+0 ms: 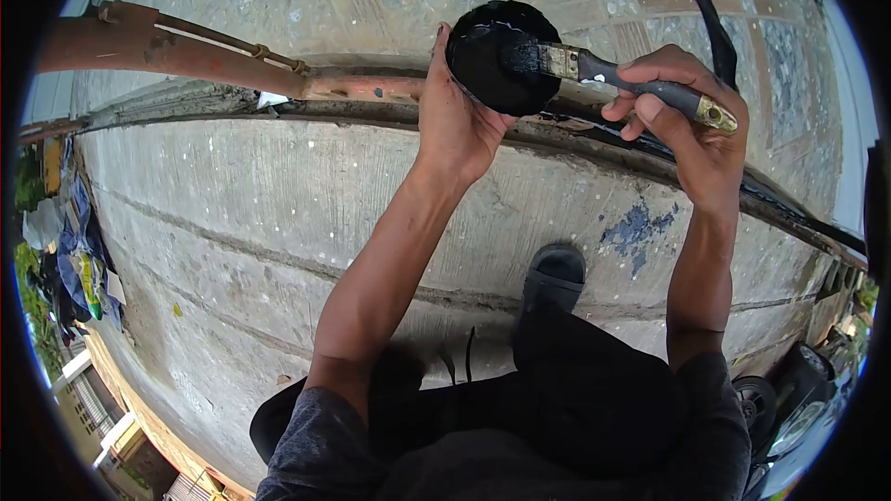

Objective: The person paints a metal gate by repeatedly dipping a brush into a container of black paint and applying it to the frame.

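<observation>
My left hand [459, 125] holds a round container of black paint [501, 74] from its left side and below, near the top centre. In my right hand [682, 111] is a paintbrush [603, 72], its fingers wrapped round the grey handle. The brush points left, and its dark bristles lie over the paint inside the container. A metal rail [362, 88] runs behind my left hand, reddish on the left. Right of the container, the rail continues under my right hand with a wet-looking black surface.
Patterned stone paving [408, 0] lies beyond the rail, with a black cloth strap [710, 19] at upper right. My sandalled foot [555, 278] rests on the concrete [251, 195]. Crumpled cloth and litter [83, 250] lie far left; a vehicle [807, 399] stands lower right.
</observation>
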Demonstrator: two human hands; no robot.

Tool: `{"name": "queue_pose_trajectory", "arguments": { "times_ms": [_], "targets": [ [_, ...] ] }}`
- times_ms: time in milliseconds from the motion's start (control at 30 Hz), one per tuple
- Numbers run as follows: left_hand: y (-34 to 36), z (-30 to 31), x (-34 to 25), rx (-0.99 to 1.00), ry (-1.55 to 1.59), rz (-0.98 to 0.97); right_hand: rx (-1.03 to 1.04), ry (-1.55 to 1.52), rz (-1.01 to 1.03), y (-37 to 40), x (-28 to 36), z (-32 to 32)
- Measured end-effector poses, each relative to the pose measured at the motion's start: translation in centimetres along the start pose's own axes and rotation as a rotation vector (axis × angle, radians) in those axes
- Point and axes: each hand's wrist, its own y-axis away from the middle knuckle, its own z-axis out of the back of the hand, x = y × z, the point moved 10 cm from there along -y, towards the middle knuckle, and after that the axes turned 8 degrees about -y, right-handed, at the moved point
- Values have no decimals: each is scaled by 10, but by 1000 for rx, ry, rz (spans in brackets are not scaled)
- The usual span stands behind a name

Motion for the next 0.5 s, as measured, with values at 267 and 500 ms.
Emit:
{"name": "queue_pose_trajectory", "arguments": {
  "times_ms": [267,500],
  "targets": [
    [-17,16,12,-43,-83,14,-10,-102,-44,-17,-33,16],
    [-25,28,6,-79,-85,-49,11,-72,-61,-25,-48,15]
  ]
}}
